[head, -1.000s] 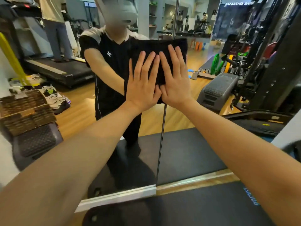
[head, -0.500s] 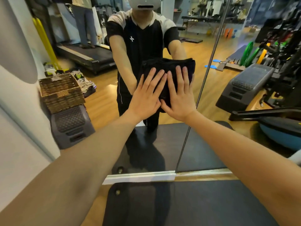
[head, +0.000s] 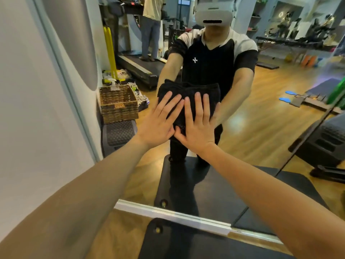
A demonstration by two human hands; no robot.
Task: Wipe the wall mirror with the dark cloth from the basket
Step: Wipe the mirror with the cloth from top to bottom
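- Wall mirror (head: 270, 128): fills most of my view, runs down to a pale bottom rail; gym reflected in it.
- Dark cloth (head: 188, 92): black, thick, folded into a wad, long axis left-right; flat on the glass at abt chest height, top edge clear above fingertips.
- Left hand (head: 158, 122): fingers straight, spread, pressing cloth's left half.
- Right hand (head: 197, 126): same, on right half; thumbs nearly touching. Neither hand nearer, I judge.
- Basket (head: 118, 103): wicker, seen as reflection, well left of the cloth.
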